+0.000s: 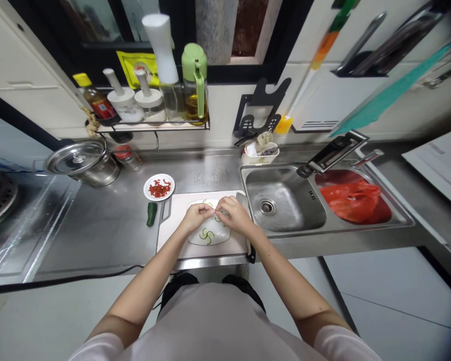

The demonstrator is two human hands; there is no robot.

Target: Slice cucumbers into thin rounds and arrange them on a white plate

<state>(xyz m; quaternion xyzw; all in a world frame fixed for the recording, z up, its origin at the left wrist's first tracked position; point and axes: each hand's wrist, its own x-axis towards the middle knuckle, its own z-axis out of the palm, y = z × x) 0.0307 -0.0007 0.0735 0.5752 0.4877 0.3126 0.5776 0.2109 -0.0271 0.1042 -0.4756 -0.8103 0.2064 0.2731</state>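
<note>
My left hand (197, 216) and my right hand (233, 214) meet above a white, dark-rimmed square plate (222, 236). Both are closed in a pinch, fingertips nearly touching; whatever small thing lies between them is too small to name. Thin green-edged cucumber slices (206, 235) form a pinwheel on the plate's near part, with more slices partly hidden behind my hands. Under the plate lies a pale cutting board (166, 241). To its left are a cucumber piece (152, 214) and a small white plate (146, 192) bearing little red pieces (159, 188).
A knife with a black handle (251, 252) lies along the board's right edge. Right of it is a steel sink (285, 200); a red plastic bag (355, 200) fills the second basin. A lidded pot (97, 168) and a red-capped jar (129, 158) stand back left, below a condiment rack (153, 126).
</note>
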